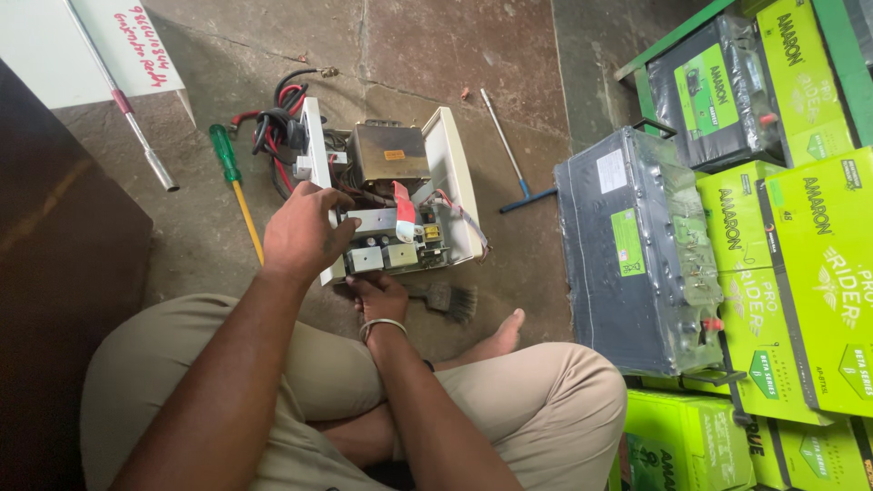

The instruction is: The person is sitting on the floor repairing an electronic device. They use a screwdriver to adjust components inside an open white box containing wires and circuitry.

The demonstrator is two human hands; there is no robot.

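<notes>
There is one view only, from the camera on my head, so no second view shares anything with it. It looks steeply down over my crossed legs in tan trousers to the grey-brown stone floor in front of me. My forearms enter from the bottom edge and fill the lower middle of the frame. The opened white-cased electrical unit with its metal transformer block lies close, near the centre. Stacked bright green cardboard boxes line the right edge; a dark brown panel closes the left.
</notes>
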